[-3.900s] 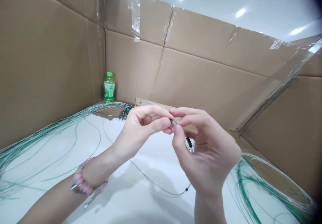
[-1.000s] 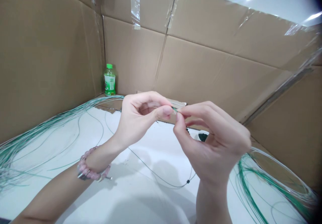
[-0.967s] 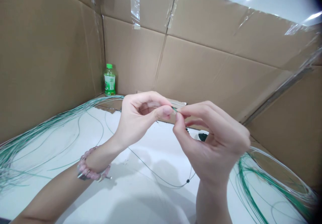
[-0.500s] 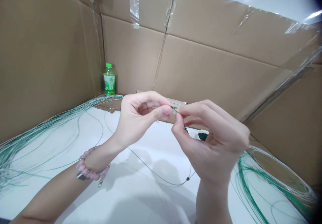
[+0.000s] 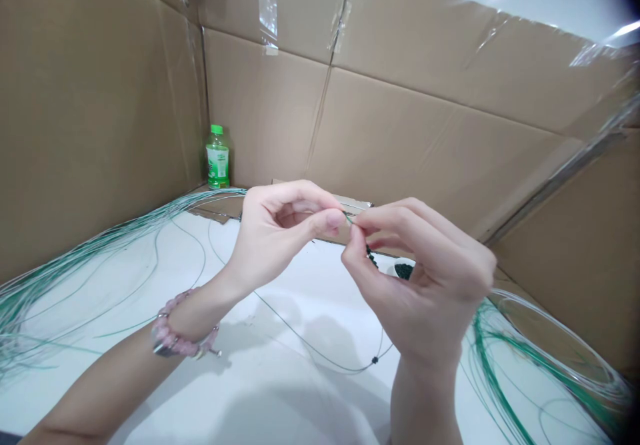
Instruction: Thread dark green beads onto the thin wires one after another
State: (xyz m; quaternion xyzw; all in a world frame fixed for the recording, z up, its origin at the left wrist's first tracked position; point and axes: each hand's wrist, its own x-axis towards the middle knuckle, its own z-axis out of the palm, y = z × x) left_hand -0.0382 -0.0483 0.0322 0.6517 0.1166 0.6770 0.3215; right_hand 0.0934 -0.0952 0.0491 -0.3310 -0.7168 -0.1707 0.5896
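My left hand (image 5: 285, 232) and my right hand (image 5: 425, 265) meet above the white table, thumb and forefinger of each pinched. Between the fingertips runs a short piece of thin green cord (image 5: 349, 218), gripped from both sides. A string of small dark beads (image 5: 371, 256) hangs just behind my right thumb, partly hidden by the hand. Below, a long thin cord (image 5: 305, 345) loops down, with a small dark bead or knot (image 5: 375, 360) on it. A pink bead bracelet (image 5: 175, 332) circles my left wrist.
A small white dish of dark beads (image 5: 403, 270) sits behind my right hand. Bundles of green and white cord lie at left (image 5: 100, 238) and right (image 5: 487, 358). A green bottle (image 5: 218, 158) stands in the back corner. Cardboard walls (image 5: 425, 125) enclose the white tabletop (image 5: 280, 405).
Both hands hold nearly the same pose. The left fingertips have shifted very slightly right along the cord. More of the dark bead string shows behind my right thumb, and the bracelet's dangling end has swung right.
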